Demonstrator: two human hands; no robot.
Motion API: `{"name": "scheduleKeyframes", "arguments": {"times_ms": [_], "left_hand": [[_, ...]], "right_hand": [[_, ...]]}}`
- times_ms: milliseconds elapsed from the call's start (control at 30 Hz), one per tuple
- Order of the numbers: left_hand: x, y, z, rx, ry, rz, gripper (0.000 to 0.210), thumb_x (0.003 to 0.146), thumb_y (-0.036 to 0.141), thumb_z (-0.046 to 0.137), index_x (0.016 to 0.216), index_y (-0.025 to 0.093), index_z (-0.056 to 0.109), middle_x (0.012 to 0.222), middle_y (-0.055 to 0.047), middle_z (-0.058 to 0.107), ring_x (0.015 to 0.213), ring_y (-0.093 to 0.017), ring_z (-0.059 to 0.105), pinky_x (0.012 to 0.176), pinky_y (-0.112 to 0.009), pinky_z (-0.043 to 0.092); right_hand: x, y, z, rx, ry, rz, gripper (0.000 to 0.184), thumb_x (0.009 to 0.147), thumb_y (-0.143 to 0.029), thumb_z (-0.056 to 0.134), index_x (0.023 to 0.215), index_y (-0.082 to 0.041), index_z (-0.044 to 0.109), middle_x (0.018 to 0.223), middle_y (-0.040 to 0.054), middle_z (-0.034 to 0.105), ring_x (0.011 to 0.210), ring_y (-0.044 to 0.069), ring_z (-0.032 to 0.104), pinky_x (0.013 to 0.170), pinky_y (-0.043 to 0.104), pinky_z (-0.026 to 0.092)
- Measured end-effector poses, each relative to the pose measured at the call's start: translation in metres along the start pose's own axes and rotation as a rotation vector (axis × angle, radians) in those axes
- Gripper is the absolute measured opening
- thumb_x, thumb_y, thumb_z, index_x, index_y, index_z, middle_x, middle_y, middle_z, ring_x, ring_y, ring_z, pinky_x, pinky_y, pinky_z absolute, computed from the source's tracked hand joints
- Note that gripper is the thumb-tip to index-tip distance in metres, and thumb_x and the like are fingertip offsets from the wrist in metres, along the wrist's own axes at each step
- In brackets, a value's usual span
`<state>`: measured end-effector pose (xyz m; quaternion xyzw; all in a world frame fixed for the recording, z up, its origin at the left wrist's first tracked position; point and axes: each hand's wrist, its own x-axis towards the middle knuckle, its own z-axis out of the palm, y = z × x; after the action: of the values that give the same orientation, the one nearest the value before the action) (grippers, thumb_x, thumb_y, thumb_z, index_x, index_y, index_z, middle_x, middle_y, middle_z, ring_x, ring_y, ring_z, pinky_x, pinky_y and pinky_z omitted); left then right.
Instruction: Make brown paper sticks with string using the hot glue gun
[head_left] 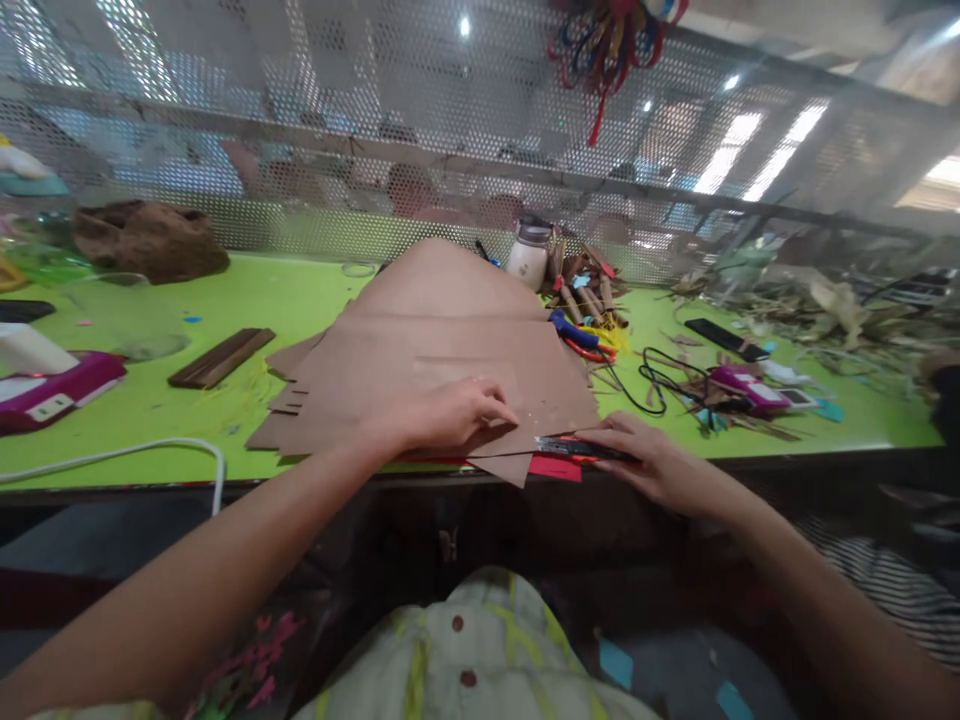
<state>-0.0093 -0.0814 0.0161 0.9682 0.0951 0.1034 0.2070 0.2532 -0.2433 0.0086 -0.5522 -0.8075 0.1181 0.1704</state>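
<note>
A stack of brown cardboard sheets [450, 345] lies on the green table in front of me. My left hand [469, 412] rests on the top sheet near its front edge, fingers curled and pressed together; what is between them, if anything, is hidden. My right hand [652, 462] is closed around a black-and-orange utility knife [589, 448], its metal end pointing left at the stack's front right corner. Below that end, a cardboard corner [510, 468] and a red piece [555, 467] stick out over the table edge.
Pliers with blue and red handles [577, 335] touch the stack's right side. Behind stand a white bottle [529, 255] and a pile of brown rolls [589, 290]. A black cable [652, 385], phone [726, 340] and purple power strip [750, 390] lie right; a white cable [172, 443] lies left.
</note>
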Motion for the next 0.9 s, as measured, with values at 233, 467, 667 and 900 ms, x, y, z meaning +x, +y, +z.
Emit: {"name": "scheduleKeyframes", "arguments": {"times_ms": [233,467,667,900], "left_hand": [[0.000,-0.026,0.020,-0.131,0.130,0.038,0.028,0.091,0.029,0.046,0.105,0.026,0.070,0.104,-0.008,0.057,0.094,-0.016,0.055,0.087,-0.029,0.042],[0.000,-0.027,0.022,-0.085,0.157,0.104,0.027,0.092,0.027,0.046,0.105,0.024,0.070,0.103,-0.008,0.057,0.093,-0.014,0.054,0.087,-0.029,0.043],[0.001,-0.030,0.024,-0.071,0.172,0.121,0.028,0.092,0.027,0.045,0.105,0.023,0.069,0.103,-0.008,0.057,0.092,-0.014,0.054,0.086,-0.029,0.044],[0.000,-0.030,0.025,-0.060,0.165,0.111,0.028,0.092,0.026,0.045,0.106,0.023,0.069,0.103,-0.008,0.057,0.093,-0.014,0.054,0.087,-0.030,0.043]], "right_hand": [[-0.001,-0.001,0.001,0.025,-0.036,-0.006,0.039,0.094,-0.030,0.042,0.132,-0.028,0.049,0.106,0.0100,0.054,0.098,0.021,0.054,0.088,0.037,0.046],[-0.020,0.003,-0.002,0.102,-0.038,-0.004,0.037,0.094,-0.029,0.043,0.130,-0.026,0.050,0.106,0.0097,0.055,0.098,0.020,0.055,0.087,0.034,0.046],[-0.015,-0.002,-0.001,0.074,-0.019,-0.007,0.037,0.094,-0.030,0.042,0.130,-0.025,0.051,0.104,0.0102,0.055,0.097,0.021,0.054,0.086,0.035,0.046],[0.010,-0.013,0.003,0.070,-0.068,-0.040,0.038,0.095,-0.031,0.041,0.131,-0.025,0.050,0.108,0.0111,0.056,0.102,0.021,0.053,0.091,0.038,0.044]]}}
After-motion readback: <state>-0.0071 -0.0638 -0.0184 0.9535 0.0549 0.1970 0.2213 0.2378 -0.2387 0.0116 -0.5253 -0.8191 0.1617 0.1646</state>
